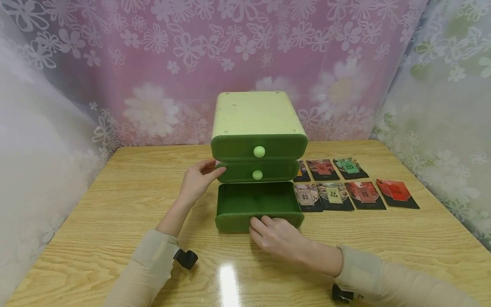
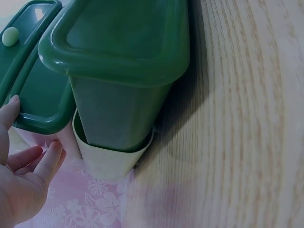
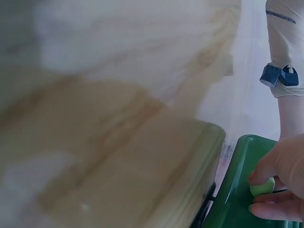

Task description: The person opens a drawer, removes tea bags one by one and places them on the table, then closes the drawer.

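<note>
A small cabinet with a pale green top [image 1: 253,113] and dark green drawers stands on the table. Its bottom drawer [image 1: 226,221] is pulled out, and the green inside shows nothing in it. My right hand [image 1: 278,236] pinches that drawer's round light green knob [image 3: 262,187], which the fingers cover in the head view. At the cabinet's left side, my left hand [image 1: 196,181] rests its thumb on the edge of the middle drawer [image 1: 238,172]. Its other fingers touch the cabinet's side, fairly straight in the left wrist view. The top drawer [image 1: 234,147] is closed.
Several dark packets with printed pictures lie in two rows right of the cabinet, among them a red one [image 1: 397,193] and a green-labelled one [image 1: 350,167]. The cabinet partly hides the leftmost packets. A flowered curtain [image 1: 161,64] hangs behind the wooden table [image 1: 126,192].
</note>
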`<state>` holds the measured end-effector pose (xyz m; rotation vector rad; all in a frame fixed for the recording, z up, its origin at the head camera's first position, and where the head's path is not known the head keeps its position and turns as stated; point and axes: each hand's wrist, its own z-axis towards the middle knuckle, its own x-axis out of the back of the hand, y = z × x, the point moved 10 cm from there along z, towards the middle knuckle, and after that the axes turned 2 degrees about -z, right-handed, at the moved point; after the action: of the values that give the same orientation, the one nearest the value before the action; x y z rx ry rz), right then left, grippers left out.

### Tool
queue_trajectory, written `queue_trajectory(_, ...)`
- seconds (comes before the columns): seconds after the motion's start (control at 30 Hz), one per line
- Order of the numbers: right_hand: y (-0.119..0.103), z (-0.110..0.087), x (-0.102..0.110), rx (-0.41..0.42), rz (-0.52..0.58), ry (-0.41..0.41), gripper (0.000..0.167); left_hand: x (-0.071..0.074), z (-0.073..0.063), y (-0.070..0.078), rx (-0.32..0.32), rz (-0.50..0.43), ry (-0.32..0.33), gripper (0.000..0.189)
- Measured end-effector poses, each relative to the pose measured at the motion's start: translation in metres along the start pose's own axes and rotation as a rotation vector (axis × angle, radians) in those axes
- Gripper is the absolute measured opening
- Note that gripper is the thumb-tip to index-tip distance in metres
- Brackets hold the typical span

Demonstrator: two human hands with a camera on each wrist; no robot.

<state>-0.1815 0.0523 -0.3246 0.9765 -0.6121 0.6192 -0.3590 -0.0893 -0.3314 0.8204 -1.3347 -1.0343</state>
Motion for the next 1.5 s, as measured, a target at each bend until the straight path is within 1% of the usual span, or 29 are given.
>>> queue_trajectory(0.3,0.001,0.001,-0.007,0.017,-0.044,-0.012,0.056,0.0,0.0,0.001,0.004,0.004,-0.003,0.071)
queue_trajectory(0.8,0.005,0.001,-0.016,0.041,-0.035,-0.09,0.061,0.0,0.0,0.003,0.011,0.009,0.003,0.069)
queue_trajectory(1.1,0.007,0.003,-0.019,0.033,-0.033,-0.079,0.059,0.0,-0.001,0.001,0.004,0.005,0.0,0.07)
queue_trajectory(1.23,0.008,0.003,-0.021,0.035,-0.016,-0.11,0.06,0.0,0.0,0.0,0.002,0.009,-0.003,0.07)
queue_trajectory(1.3,0.009,0.003,-0.023,0.035,-0.002,-0.139,0.047,-0.001,0.0,0.0,0.001,0.008,-0.006,0.07)
queue_trajectory(1.4,0.01,0.003,-0.025,0.031,0.013,-0.166,0.032,-0.001,0.0,0.0,0.001,0.003,-0.005,0.07)
queue_trajectory(1.47,0.011,0.002,-0.025,0.029,0.015,-0.17,0.027,-0.001,0.0,0.0,-0.002,0.001,-0.002,0.07)
queue_trajectory(1.5,0.012,0.002,-0.026,0.028,0.012,-0.166,0.031,-0.001,0.0,0.0,-0.004,0.001,-0.002,0.07)
